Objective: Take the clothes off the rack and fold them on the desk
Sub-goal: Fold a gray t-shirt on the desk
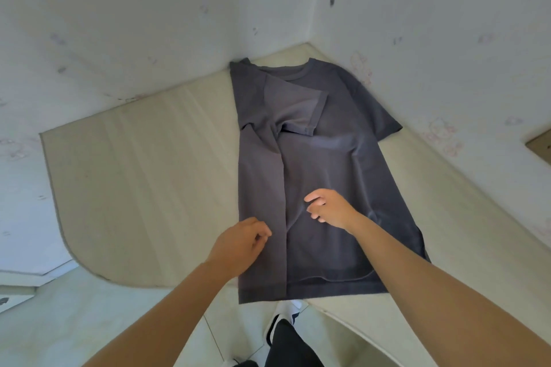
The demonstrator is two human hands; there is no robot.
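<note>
A dark grey T-shirt (334, 158) lies flat on the pale desk (143, 170), collar toward the corner of the walls. Its left side and left sleeve are folded over onto the body; the right sleeve lies spread out. My left hand (241, 244) hovers at the shirt's folded left edge near the hem, fingers loosely curled and holding nothing. My right hand (331, 208) is over the lower middle of the shirt, fingers loosely bent, with no cloth between them. No rack is in view.
White walls (432, 24) meet in a corner right behind the desk. The desk's front edge curves round at the left. A brown object (541, 149) sticks in at the right edge. My dark trouser leg and shoe (286, 334) show below the desk on a light floor.
</note>
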